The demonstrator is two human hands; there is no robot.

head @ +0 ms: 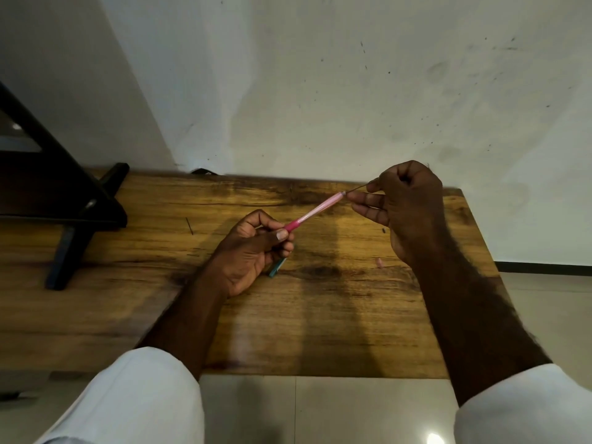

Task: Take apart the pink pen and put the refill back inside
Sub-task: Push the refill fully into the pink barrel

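We hold the pink pen barrel (pixel 315 212) in the air above the wooden table (pixel 336 315), slanting up from lower left to upper right. Our left hand (pixel 253 254) closes around its darker pink lower end, thumb pressed on top and fingers curled beneath, so the grip is tight on the barrel. The paler, translucent part of the barrel runs up toward our right hand (pixel 405 208).

At the barrel's upper end the thin dark refill (pixel 358 188) sticks out as a fine line. Our right hand pinches it between thumb and forefinger just past the barrel's mouth, the other fingers folded loosely, so this grip is narrow and closed on the refill. How much of the refill sits inside the barrel we cannot tell; only a short stretch shows between the barrel and the fingertips.

Under our left hand a teal object (pixel 276 268) lies on the table, mostly hidden by the fingers; we cannot say what it is. A small pink piece (pixel 380 262) lies on the wood below the right wrist, well apart from the pen. A small dark speck (pixel 383 231) rests on the table near the right palm.

Both forearms come out of white sleeves (pixel 144 395). A dark wooden stand (pixel 73 213) sits at the table's left side, against the pale wall (pixel 320 91).
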